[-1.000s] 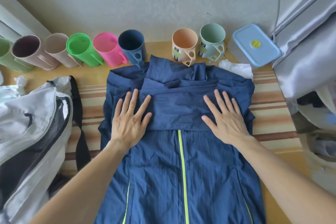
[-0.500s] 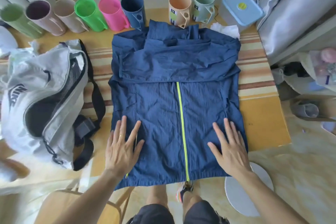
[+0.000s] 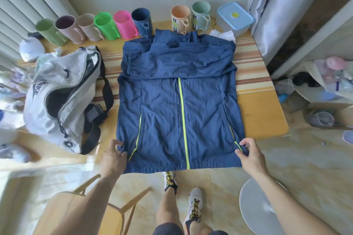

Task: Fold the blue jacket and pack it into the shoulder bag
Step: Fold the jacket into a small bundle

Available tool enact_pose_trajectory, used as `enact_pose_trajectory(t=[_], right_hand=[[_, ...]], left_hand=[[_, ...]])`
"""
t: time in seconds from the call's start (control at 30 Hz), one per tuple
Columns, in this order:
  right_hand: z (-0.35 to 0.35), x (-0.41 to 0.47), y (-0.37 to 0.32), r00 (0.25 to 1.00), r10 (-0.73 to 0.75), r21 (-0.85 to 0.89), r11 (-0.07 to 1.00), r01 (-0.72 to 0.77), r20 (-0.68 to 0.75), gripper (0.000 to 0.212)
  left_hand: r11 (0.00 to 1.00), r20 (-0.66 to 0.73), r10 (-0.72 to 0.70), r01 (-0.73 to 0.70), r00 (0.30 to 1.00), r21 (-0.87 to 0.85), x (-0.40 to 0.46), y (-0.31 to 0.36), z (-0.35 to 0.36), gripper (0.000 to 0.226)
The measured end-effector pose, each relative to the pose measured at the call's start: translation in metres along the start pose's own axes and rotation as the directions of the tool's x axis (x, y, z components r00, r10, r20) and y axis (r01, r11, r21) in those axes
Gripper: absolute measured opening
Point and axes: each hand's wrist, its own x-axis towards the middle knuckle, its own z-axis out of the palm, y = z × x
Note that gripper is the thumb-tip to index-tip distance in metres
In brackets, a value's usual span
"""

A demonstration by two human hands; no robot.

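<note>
Left hand pinching the near-left corner of the blue jacket, thumb and fingers closed on the hem just past the desk's near edge. Right hand clenched likewise on the near-right corner, beside the short yellow-green pocket zip. Both grips closed on cloth, forearms reaching in from the bottom of the view.

Between the two grips, hem stretched straight and hanging slightly over the near edge of the desk. Laid flat, front up, down the middle of the desk, with the yellow-green main zip running from hem toward the far edge. Upper part already folded down over the chest as a wide band; collar standing up at the far edge, touching the row of cups.

Left of the jacket, near the desk's left edge: grey shoulder bag, lying on its side, main zip gaping open, dark strap curled between bag and jacket, apart from the jacket's left side. Striped mat showing under the jacket toward the right edge.

Along the far edge, left to right: pale green, mauve, beige, bright green, pink and dark blue cups, then a peach and a mint cup, then a light blue lidded box at the far-right corner with white tissue just in front of it.

Below the near edge: wooden chair, two feet in sneakers on the tiled floor, and a round grey fan base.
</note>
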Motion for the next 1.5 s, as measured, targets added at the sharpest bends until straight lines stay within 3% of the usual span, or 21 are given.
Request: enact_pose_trajectory(t=[0.13, 0.3, 0.47, 0.53, 0.67, 0.77, 0.83, 0.87, 0.93, 1.03, 1.13, 1.23, 1.4, 1.5], right_hand=[[-0.021, -0.010, 0.012, 1.000, -0.023, 0.138, 0.990, 0.020, 0.018, 0.030], [-0.048, -0.038, 0.020, 0.995, -0.023, 0.164, 0.986, 0.007, 0.094, 0.032], [-0.083, -0.063, 0.013, 0.991, 0.056, 0.367, 0.925, -0.097, 0.121, 0.025], [-0.098, -0.055, -0.006, 0.991, 0.084, 0.436, 0.891, -0.123, 0.107, 0.021], [-0.115, -0.006, -0.085, 0.993, 0.081, 0.596, 0.794, -0.117, 0.088, 0.017], [-0.114, 0.044, -0.150, 0.999, 0.047, 0.685, 0.727, -0.047, 0.019, 0.021], [-0.108, 0.083, -0.185, 1.000, 0.025, 0.718, 0.696, -0.012, -0.007, 0.015], [-0.103, 0.103, -0.199, 1.000, 0.016, 0.710, 0.705, -0.003, -0.012, 0.015], [-0.092, 0.141, -0.219, 1.000, -0.002, 0.617, 0.787, 0.000, 0.001, 0.021], [-0.071, 0.196, -0.234, 1.000, -0.010, 0.374, 0.927, 0.018, -0.024, 0.034], [-0.052, 0.240, -0.244, 0.989, 0.017, 0.163, 0.987, 0.007, -0.146, 0.016], [-0.045, 0.268, -0.262, 0.970, 0.039, 0.043, 0.999, -0.030, -0.241, 0.017], [-0.034, 0.305, -0.282, 0.938, 0.030, 0.045, 0.999, -0.015, -0.345, 0.026], [-0.019, 0.306, -0.285, 0.912, -0.028, -0.029, 0.999, 0.017, -0.409, 0.023]], left_hand=[[0.995, 0.056, -0.079, 0.082, 0.995, -0.062, -0.010, -0.017, -0.007, 0.021], [0.964, 0.186, 0.010, 0.040, 0.982, -0.264, -0.046, -0.033, -0.020, 0.029], [0.884, 0.279, 0.035, 0.100, 0.960, -0.456, -0.074, -0.043, -0.053, 0.030], [0.821, 0.282, 0.048, 0.123, 0.958, -0.557, -0.071, -0.025, -0.071, 0.023], [0.598, 0.324, 0.077, 0.216, 0.943, -0.772, -0.028, 0.045, -0.108, 0.012], [0.491, 0.393, 0.182, 0.263, 0.901, -0.831, 0.026, 0.098, -0.128, 0.034], [0.403, 0.389, 0.173, 0.295, 0.905, -0.866, 0.063, 0.129, -0.133, 0.045], [0.401, 0.396, 0.136, 0.315, 0.908, -0.860, 0.082, 0.142, -0.133, 0.056], [0.499, 0.379, 0.128, 0.271, 0.917, -0.823, 0.111, 0.169, -0.132, 0.062], [0.659, 0.264, 0.061, 0.160, 0.963, -0.735, 0.158, 0.197, -0.118, 0.040], [0.793, 0.092, 0.024, 0.037, 0.995, -0.607, 0.204, 0.217, -0.101, 0.025], [0.852, -0.022, 0.005, -0.016, 1.000, -0.523, 0.243, 0.235, -0.093, 0.006], [0.874, -0.090, -0.039, -0.010, 0.995, -0.486, 0.288, 0.249, -0.082, 0.034], [0.888, -0.162, -0.058, -0.023, 0.985, -0.459, 0.294, 0.252, -0.072, 0.027]])
